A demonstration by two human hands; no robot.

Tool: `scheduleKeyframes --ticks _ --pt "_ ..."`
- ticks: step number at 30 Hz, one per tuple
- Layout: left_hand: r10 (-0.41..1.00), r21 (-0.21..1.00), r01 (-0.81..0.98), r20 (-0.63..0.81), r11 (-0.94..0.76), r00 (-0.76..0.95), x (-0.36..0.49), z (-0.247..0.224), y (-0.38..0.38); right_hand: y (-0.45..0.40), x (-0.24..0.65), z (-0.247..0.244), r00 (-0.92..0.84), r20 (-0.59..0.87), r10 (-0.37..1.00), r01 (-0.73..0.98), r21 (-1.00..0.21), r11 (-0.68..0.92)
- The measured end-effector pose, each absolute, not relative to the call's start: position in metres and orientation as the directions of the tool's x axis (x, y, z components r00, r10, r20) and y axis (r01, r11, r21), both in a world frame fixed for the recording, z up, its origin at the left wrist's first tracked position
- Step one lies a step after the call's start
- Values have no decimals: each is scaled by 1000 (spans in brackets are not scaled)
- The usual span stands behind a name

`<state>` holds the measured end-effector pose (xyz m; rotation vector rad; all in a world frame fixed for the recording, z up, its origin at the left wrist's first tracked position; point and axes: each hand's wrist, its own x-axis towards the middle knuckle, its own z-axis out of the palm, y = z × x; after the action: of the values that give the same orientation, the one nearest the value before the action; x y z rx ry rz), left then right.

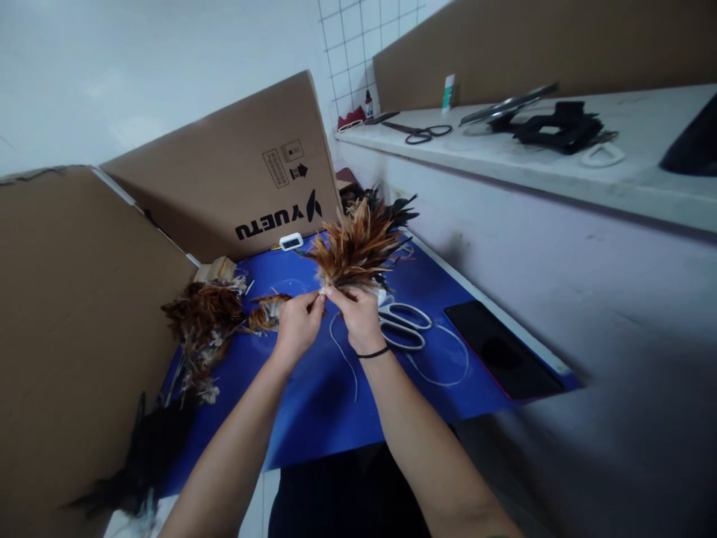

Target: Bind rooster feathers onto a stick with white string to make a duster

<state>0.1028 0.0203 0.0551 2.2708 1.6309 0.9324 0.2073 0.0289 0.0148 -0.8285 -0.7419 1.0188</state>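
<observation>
A fan-shaped bunch of brown and orange feathers (358, 243) points up and away over the blue table (314, 418). Its pale bound base sits between my two hands. My left hand (299, 321) is closed in a pinch at that base. Thumb and fingers of my right hand (358, 317) grip the base from the other side. Grey-handled scissors (406, 326) lie just right of my right hand. A thin pale cord (344, 355) trails on the table below the hands. Loose brown feathers (267, 312) lie left of my left hand.
More brown feathers (207, 317) are heaped at the left, with black feathers (157, 448) nearer. A dark phone (501, 351) lies at the right. Cardboard (224, 164) stands behind the table. A white shelf (644, 179) holds black-handled scissors (429, 134), a glue stick (448, 93) and other tools.
</observation>
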Motion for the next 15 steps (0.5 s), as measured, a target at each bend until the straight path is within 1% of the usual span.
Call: scheduleKeyframes --ticks 4,6,8,11,13,15 --pt "787 240 872 574 -427 227 105 46 18 28 209 14 332 257 908 -233 -910 343" --pt "742 129 905 625 -404 242 106 39 18 27 210 13 340 272 900 -153 -928 339" --pt "710 24 932 655 -363 259 107 33 18 28 210 10 352 263 898 -113 -941 320" --pt "654 -130 945 693 -300 303 106 24 19 30 208 6 370 213 904 -130 -952 277" --pt "601 -225 930 714 -290 360 104 18 20 32 207 4 377 165 911 -187 -950 249" --pt "554 -285 907 721 -312 417 101 11 22 34 207 5 384 136 913 -258 -934 248"
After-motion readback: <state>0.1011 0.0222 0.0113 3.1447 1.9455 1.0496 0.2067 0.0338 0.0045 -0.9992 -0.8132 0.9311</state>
